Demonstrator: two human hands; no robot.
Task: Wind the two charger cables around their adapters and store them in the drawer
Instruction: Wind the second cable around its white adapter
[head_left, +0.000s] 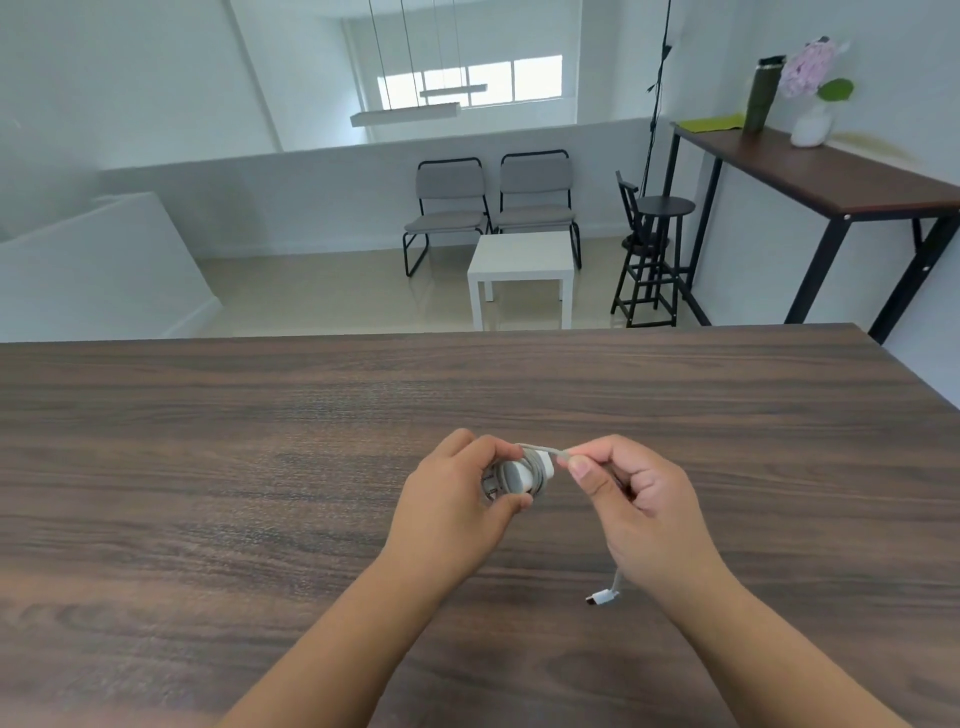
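Note:
My left hand (457, 506) grips a white charger adapter (524, 475) above the dark wooden table (260, 441), with several grey cable turns around the adapter. My right hand (631, 499) pinches the grey cable (558, 455) just right of the adapter, between thumb and forefinger. The cable runs on under my right palm, hidden there, and its free end with a white plug (602, 597) hangs out below my right wrist, just above the tabletop. No second charger and no drawer are in view.
Beyond the table's far edge stand a small white side table (522, 254), two grey chairs (488, 208) and a black stool (657, 244). At the right a high dark table (831, 176) carries a dark bottle and a flower vase.

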